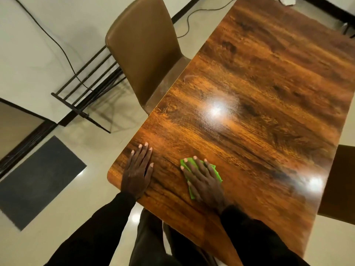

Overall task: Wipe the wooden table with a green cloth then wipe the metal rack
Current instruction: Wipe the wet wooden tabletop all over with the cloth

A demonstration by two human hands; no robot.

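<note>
The glossy wooden table [259, 104] runs from the near edge toward the upper right. My right hand [203, 179] lies flat on a crumpled green cloth [216, 172], pressing it onto the table near the front edge; green shows around the fingers and by the wrist. My left hand [137, 169] rests palm down with fingers apart on the table's near left corner, holding nothing. A black metal rack [86, 87] stands on the floor to the left, behind the chair.
A tan padded chair [142, 52] is tucked against the table's left side. Another brown seat [340, 181] sits at the right edge. A grey floor mat [36, 181] lies at lower left. Black cables [57, 45] trail over the pale floor.
</note>
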